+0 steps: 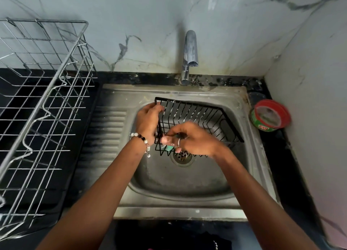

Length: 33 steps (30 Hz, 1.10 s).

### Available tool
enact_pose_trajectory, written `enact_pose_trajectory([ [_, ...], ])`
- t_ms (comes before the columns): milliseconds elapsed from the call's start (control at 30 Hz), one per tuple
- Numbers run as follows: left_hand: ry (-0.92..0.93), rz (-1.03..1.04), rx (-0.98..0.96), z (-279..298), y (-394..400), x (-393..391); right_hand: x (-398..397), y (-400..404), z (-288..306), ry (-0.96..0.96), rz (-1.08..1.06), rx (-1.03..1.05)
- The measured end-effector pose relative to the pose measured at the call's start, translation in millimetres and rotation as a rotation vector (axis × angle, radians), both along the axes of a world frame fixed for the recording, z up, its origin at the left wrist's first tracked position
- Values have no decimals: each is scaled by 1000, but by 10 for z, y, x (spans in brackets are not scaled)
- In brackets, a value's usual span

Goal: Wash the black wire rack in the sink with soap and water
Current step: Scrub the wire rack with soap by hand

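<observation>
The black wire rack is held tilted over the steel sink, above the drain. My left hand grips the rack's left end, fingers curled round its top wire. My right hand is at the rack's near edge and pinches a small green scrub pad against the wires. White soap streaks show on the rack's bars. The tap stands behind the sink with no water running.
A large silver wire dish drainer fills the black counter on the left. A round red and green soap tub sits on the counter right of the sink. Marble-patterned walls close the back and right side.
</observation>
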<state>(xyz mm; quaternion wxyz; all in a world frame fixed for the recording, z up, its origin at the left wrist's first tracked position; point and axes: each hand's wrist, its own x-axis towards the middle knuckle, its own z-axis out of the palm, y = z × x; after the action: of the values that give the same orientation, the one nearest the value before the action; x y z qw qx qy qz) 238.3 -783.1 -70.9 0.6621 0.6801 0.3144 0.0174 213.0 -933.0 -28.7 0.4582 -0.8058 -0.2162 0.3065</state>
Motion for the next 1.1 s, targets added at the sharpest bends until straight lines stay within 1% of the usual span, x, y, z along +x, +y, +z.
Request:
enact_pose_trajectory([
  [67, 57, -116, 45, 83, 38, 11, 63, -65, 52, 27, -47, 150],
  [133, 143, -301, 180, 208, 56, 30, 170, -162, 111, 70, -104, 257],
  [167, 198, -407, 318, 262, 72, 35, 235, -212, 125, 97, -133, 290],
  [200, 231, -512, 524, 299, 97, 41, 300, -262, 133, 133, -157, 329],
  [267, 217, -713, 968, 361, 160, 82, 410, -324, 112, 201, -196, 410],
  [300, 204, -780, 1091, 398, 192, 117, 455, -344, 86, 229, -219, 443],
  [333, 165, -862, 1125, 455, 219, 148, 493, -361, 66, 256, -240, 469],
  [367, 85, -946, 1069, 497, 247, 180, 525, -378, 52, 282, -262, 492],
  [400, 10, -1015, 915, 534, 267, 190, 559, -395, 41, 307, -287, 511],
  [433, -36, -1064, 719, 568, 262, 167, 599, -418, 22, 327, -314, 531],
  [467, -47, -1083, 517, 601, 229, 123, 625, -442, 14, 339, -341, 550],
  [500, -36, -1065, 367, 575, 214, 103, 645, -457, 2, 337, -369, 564],
  [533, -44, -1032, 277, 547, 193, 85, 654, -457, -8, 320, -410, 567],
  [567, -69, -1005, 258, 515, 159, 61, 660, -458, -13, 284, -475, 562],
  [633, -130, -942, 279, 434, 75, 43, 669, -483, -11, 173, -653, 504],
  [700, -154, -820, 277, 382, 8, 70, 655, -540, -15, 35, -826, 391],
  [733, -155, -749, 266, 360, -9, 93, 639, -562, -31, -40, -868, 329],
  [800, -130, -632, 215, 350, -25, 103, 544, -554, -76, -192, -851, 238],
  [867, -101, -580, 153, 350, -38, 103, 422, -476, -163, -385, -790, 152],
  [933, -84, -555, 144, 372, -80, 99, 315, -382, -209, -561, -815, 123],
  [1000, -47, -476, 133, 378, -120, 104, 223, -276, -176, -725, -825, 106],
  [1033, -21, -426, 110, 385, -131, 107, 170, -212, -165, -821, -782, 71],
  [1100, 19, -354, 69, 386, -122, 115, 41, -78, -192, -1012, -631, -52],
])
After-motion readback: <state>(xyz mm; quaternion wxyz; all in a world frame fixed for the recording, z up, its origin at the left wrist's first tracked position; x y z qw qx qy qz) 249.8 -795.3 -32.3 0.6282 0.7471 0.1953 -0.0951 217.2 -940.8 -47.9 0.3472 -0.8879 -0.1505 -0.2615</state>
